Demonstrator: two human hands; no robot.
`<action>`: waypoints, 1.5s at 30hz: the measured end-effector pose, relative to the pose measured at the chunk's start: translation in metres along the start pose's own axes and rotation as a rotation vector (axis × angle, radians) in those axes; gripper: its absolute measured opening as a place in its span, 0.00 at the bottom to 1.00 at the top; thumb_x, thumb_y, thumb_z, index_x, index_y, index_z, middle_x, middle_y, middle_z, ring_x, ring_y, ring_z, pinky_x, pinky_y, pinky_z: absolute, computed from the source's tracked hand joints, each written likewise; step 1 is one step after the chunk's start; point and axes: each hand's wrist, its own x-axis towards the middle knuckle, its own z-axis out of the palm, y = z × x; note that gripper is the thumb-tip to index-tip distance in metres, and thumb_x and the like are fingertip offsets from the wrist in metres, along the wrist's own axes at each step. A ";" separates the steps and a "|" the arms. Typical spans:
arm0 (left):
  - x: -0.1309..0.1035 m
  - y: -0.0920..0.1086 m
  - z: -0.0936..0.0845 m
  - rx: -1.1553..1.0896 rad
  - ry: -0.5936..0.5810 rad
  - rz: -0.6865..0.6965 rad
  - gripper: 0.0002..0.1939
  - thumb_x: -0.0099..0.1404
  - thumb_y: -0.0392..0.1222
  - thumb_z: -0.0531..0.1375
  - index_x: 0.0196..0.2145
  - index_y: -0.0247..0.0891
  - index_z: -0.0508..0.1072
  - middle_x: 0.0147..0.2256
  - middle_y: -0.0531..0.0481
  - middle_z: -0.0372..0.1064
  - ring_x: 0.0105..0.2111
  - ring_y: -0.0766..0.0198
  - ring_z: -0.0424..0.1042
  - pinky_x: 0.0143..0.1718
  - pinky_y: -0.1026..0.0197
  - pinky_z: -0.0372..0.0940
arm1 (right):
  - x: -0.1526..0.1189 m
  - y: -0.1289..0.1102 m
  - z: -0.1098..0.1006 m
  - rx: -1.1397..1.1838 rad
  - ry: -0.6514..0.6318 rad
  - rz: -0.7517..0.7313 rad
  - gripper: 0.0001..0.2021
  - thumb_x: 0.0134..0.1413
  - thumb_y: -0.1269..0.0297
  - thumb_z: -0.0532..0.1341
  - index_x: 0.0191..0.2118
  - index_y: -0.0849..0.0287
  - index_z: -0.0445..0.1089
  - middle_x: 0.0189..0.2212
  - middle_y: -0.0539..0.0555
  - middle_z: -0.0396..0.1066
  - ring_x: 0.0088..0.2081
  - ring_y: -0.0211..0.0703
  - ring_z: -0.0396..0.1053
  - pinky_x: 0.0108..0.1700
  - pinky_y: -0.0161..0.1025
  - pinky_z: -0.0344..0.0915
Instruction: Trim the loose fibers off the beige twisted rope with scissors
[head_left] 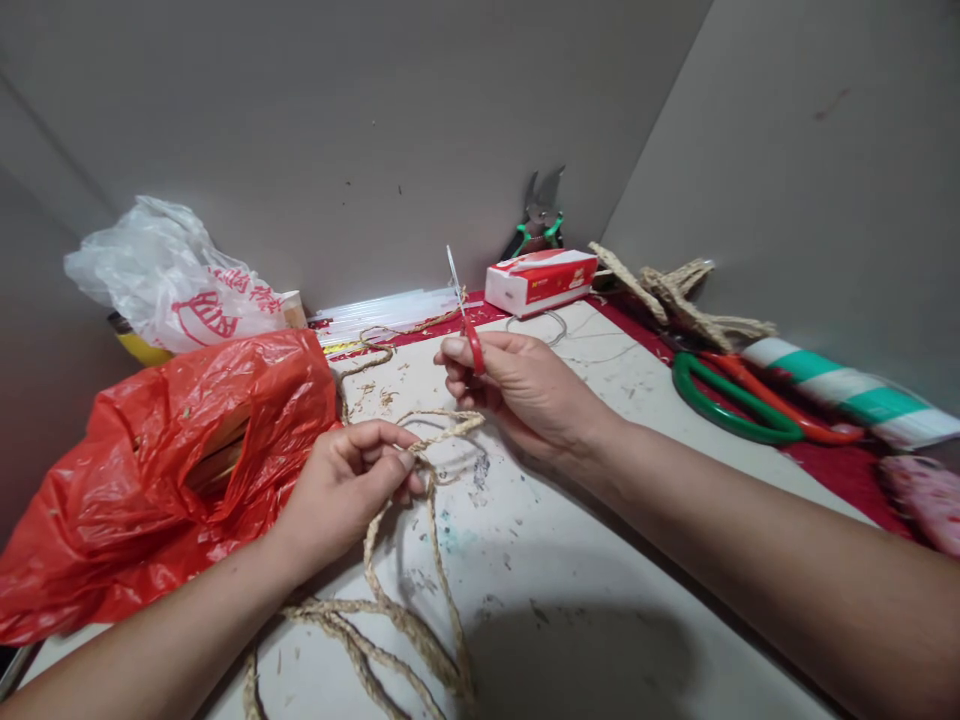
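Note:
My left hand, left of centre, pinches a braided straw cord between thumb and fingers. A short end of the cord sticks out to the right of the fingertips, and long loops hang down to the bottom of the view. Small scissors with red handles are in my right hand, held above and to the right of the cord end, not touching it. Their blades point up and slightly left. A thinner stretch of cord runs back over the white board toward the wall.
A red plastic bag and a clear bag stand at the left. Behind are clear sticks, a tissue box and pruning shears. Straw strips, green-handled scissors and a striped roll lie right.

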 end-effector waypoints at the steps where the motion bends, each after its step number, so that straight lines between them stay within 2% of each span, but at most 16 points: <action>1: 0.000 0.000 0.000 0.004 0.032 0.009 0.07 0.58 0.40 0.61 0.32 0.33 0.73 0.22 0.50 0.72 0.21 0.71 0.66 0.25 0.69 0.61 | 0.000 0.000 0.000 -0.043 0.027 -0.016 0.13 0.39 0.56 0.68 0.25 0.61 0.71 0.20 0.46 0.64 0.23 0.31 0.60 0.23 0.31 0.53; 5: 0.001 0.001 -0.002 0.005 0.169 0.077 0.08 0.57 0.41 0.62 0.34 0.34 0.72 0.21 0.51 0.72 0.20 0.71 0.65 0.23 0.69 0.59 | 0.001 -0.002 -0.002 -0.202 0.187 -0.172 0.13 0.42 0.54 0.67 0.23 0.60 0.69 0.16 0.45 0.61 0.19 0.30 0.57 0.21 0.32 0.53; 7: 0.000 0.001 -0.003 -0.024 0.223 0.121 0.08 0.57 0.41 0.62 0.34 0.35 0.72 0.21 0.52 0.72 0.20 0.71 0.64 0.24 0.69 0.59 | 0.001 -0.004 -0.002 -0.188 0.202 -0.165 0.14 0.42 0.54 0.67 0.24 0.60 0.69 0.16 0.45 0.60 0.18 0.30 0.57 0.20 0.31 0.54; 12: 0.000 0.000 -0.005 -0.045 0.246 0.159 0.08 0.57 0.42 0.61 0.34 0.35 0.72 0.21 0.52 0.71 0.21 0.70 0.65 0.26 0.68 0.61 | -0.005 -0.004 0.007 -0.073 -0.031 0.118 0.19 0.43 0.49 0.66 0.35 0.59 0.72 0.17 0.47 0.65 0.18 0.35 0.64 0.19 0.32 0.58; 15: 0.000 0.000 -0.005 -0.018 0.225 0.168 0.08 0.57 0.42 0.62 0.34 0.35 0.72 0.21 0.51 0.71 0.21 0.69 0.65 0.26 0.67 0.61 | -0.008 -0.003 0.012 -0.035 -0.139 0.164 0.18 0.41 0.51 0.68 0.34 0.60 0.72 0.21 0.50 0.69 0.23 0.36 0.68 0.21 0.31 0.61; 17: 0.000 -0.001 -0.006 -0.019 0.195 0.171 0.08 0.56 0.41 0.62 0.33 0.34 0.72 0.22 0.50 0.72 0.22 0.69 0.65 0.27 0.67 0.61 | -0.008 -0.005 0.013 0.009 -0.152 0.114 0.15 0.39 0.55 0.70 0.31 0.60 0.72 0.25 0.50 0.71 0.27 0.36 0.69 0.24 0.30 0.63; 20: 0.000 -0.002 -0.007 -0.039 0.154 0.159 0.07 0.56 0.40 0.61 0.32 0.34 0.72 0.24 0.49 0.73 0.23 0.69 0.66 0.27 0.66 0.61 | -0.007 -0.010 0.013 0.083 -0.143 0.029 0.13 0.39 0.60 0.70 0.33 0.58 0.73 0.31 0.50 0.72 0.34 0.36 0.69 0.32 0.32 0.66; 25: 0.000 -0.002 -0.005 -0.057 0.092 0.115 0.04 0.54 0.37 0.61 0.28 0.34 0.71 0.22 0.49 0.73 0.21 0.69 0.66 0.26 0.66 0.60 | -0.010 -0.014 0.014 0.110 -0.128 -0.051 0.14 0.40 0.61 0.69 0.37 0.55 0.75 0.39 0.52 0.74 0.44 0.39 0.69 0.40 0.34 0.65; 28: -0.002 -0.001 -0.005 -0.157 0.023 0.072 0.04 0.52 0.36 0.62 0.27 0.33 0.70 0.23 0.47 0.73 0.22 0.68 0.68 0.28 0.65 0.61 | -0.010 -0.012 0.016 0.018 -0.148 -0.095 0.15 0.39 0.59 0.70 0.37 0.54 0.75 0.40 0.54 0.74 0.46 0.43 0.68 0.43 0.38 0.64; 31: -0.005 0.002 -0.005 -0.337 -0.049 0.051 0.14 0.49 0.36 0.66 0.36 0.34 0.71 0.32 0.45 0.75 0.30 0.64 0.73 0.36 0.60 0.65 | -0.007 -0.013 0.020 -0.108 -0.172 -0.148 0.15 0.39 0.57 0.69 0.37 0.53 0.76 0.41 0.54 0.75 0.44 0.43 0.69 0.45 0.41 0.63; 33: -0.008 0.005 -0.005 -0.395 -0.073 0.067 0.19 0.51 0.40 0.67 0.41 0.35 0.70 0.36 0.43 0.75 0.33 0.61 0.74 0.40 0.58 0.65 | -0.007 -0.017 0.024 -0.164 -0.197 -0.170 0.15 0.39 0.56 0.69 0.36 0.54 0.76 0.39 0.54 0.76 0.43 0.43 0.69 0.46 0.42 0.62; 36: -0.011 0.009 -0.006 -0.389 -0.064 0.136 0.19 0.54 0.47 0.66 0.40 0.34 0.70 0.34 0.42 0.75 0.33 0.62 0.74 0.42 0.58 0.65 | -0.011 -0.026 0.033 -0.246 -0.230 -0.197 0.16 0.38 0.57 0.69 0.36 0.56 0.77 0.35 0.54 0.76 0.41 0.45 0.70 0.45 0.44 0.62; 38: -0.012 0.010 -0.006 -0.372 -0.051 0.178 0.17 0.54 0.48 0.66 0.37 0.33 0.71 0.31 0.44 0.75 0.30 0.64 0.73 0.39 0.60 0.64 | -0.016 -0.030 0.040 -0.292 -0.243 -0.226 0.16 0.37 0.58 0.69 0.37 0.57 0.77 0.35 0.54 0.76 0.41 0.45 0.70 0.45 0.44 0.63; 41: -0.013 0.011 -0.007 -0.354 -0.030 0.186 0.16 0.54 0.49 0.66 0.31 0.33 0.71 0.25 0.47 0.73 0.22 0.68 0.68 0.28 0.65 0.61 | -0.020 -0.032 0.046 -0.355 -0.248 -0.292 0.16 0.39 0.59 0.68 0.38 0.56 0.76 0.39 0.55 0.75 0.43 0.47 0.70 0.47 0.45 0.63; 45: -0.010 0.009 -0.008 -0.373 -0.031 0.169 0.16 0.53 0.49 0.66 0.30 0.32 0.72 0.21 0.49 0.71 0.16 0.71 0.62 0.21 0.67 0.54 | -0.014 -0.020 0.044 -0.458 -0.187 -0.412 0.13 0.35 0.64 0.69 0.34 0.56 0.77 0.44 0.55 0.73 0.50 0.49 0.65 0.54 0.45 0.58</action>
